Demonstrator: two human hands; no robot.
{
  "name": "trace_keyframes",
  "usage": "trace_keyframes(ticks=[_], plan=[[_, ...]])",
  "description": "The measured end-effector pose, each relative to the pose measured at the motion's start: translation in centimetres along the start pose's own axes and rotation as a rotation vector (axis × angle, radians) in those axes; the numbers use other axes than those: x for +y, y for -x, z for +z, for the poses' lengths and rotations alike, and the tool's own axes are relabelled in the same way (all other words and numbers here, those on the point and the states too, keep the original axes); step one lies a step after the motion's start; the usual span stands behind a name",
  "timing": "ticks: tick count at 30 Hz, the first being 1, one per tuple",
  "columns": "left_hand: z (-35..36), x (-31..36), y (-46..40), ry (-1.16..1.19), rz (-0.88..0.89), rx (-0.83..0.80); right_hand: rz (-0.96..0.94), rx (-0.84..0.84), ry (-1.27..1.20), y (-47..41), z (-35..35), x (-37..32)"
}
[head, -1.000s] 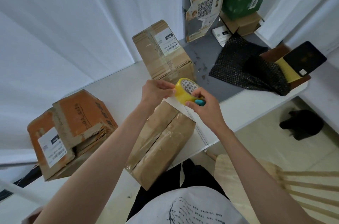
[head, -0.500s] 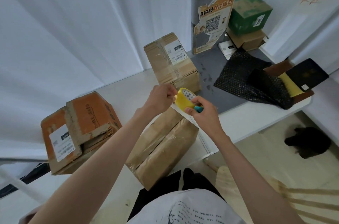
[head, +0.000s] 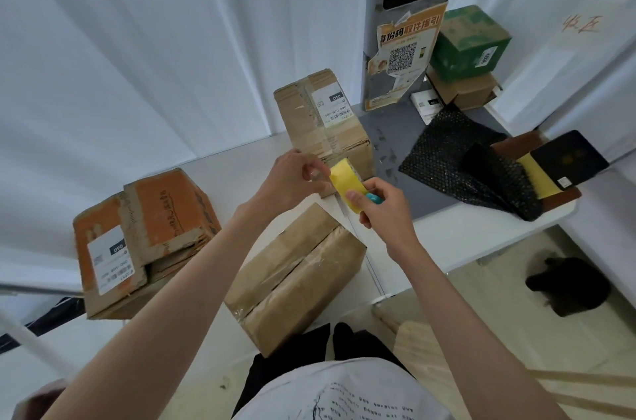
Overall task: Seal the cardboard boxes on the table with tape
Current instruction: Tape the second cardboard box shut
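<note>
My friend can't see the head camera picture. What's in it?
Two hands hold a yellow tape roll above a brown box; the left hand pinches its end, the right hand grips the roll. More boxes sit on the white table.

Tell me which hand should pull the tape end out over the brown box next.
Left. The left hand already pinches at the roll's free edge, while the right hand grips the yellow tape roll above the brown box.

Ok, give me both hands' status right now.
Left hand: pinching the loose tape end off the yellow tape roll.
Right hand: gripping the roll.
</note>
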State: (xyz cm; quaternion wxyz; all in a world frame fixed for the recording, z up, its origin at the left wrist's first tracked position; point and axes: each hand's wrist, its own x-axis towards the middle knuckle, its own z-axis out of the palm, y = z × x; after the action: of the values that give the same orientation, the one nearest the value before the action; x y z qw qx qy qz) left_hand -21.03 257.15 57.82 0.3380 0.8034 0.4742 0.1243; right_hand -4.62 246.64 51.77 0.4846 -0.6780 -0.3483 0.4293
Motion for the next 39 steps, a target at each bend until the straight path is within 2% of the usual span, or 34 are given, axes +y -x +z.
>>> trace_keyframes(ticks=[3, 8, 10, 14, 17, 24, 26, 30, 34, 39], plan=[[-0.3, 0.2, -0.2, 0.064, -0.017, 0.022, 0.042, -0.019, -0.077, -0.2, -0.4, 0.0], [-2.4, -0.4, -0.5, 0.297, -0.071, 0.128, 0.101, 0.049, -0.188, -0.7, -2.2, 0.7], [-3.6, -0.2, -0.4, 0.323, -0.005, 0.011, 0.086, 0.03, -0.177, -0.6, -2.7, 1.0], [-3.7, 1.7, -0.3, 0.242, 0.165, -0.349, 0.048, 0.002, -0.161, -0.5, -2.2, 0.9], [-2.2, 2.4, -0.6, 0.193, 0.153, -0.458, 0.028, -0.008, -0.173, -0.4, -1.8, 0.7], [0.7, 0.8, -1.1, -0.138, 0.09, -0.685, 0.049, 0.024, -0.171, 0.0, -2.5, 1.9], [1.7, 0.4, -1.5, -0.313, 0.081, -0.762, 0.068, 0.044, -0.162, 0.0, -2.7, 2.5], [3.9, 0.2, -3.1, -0.677, 0.101, -0.811, 0.105, 0.076, -0.154, 0.0, -2.8, 3.7], [5.5, 0.4, -4.7, -0.878, 0.235, -0.813, 0.145, 0.115, -0.144, -0.2, -2.9, 5.3], [6.8, 0.2, -6.1, -0.913, 0.378, -0.821, 0.216, 0.168, -0.144, -0.2, -3.0, 7.3]])
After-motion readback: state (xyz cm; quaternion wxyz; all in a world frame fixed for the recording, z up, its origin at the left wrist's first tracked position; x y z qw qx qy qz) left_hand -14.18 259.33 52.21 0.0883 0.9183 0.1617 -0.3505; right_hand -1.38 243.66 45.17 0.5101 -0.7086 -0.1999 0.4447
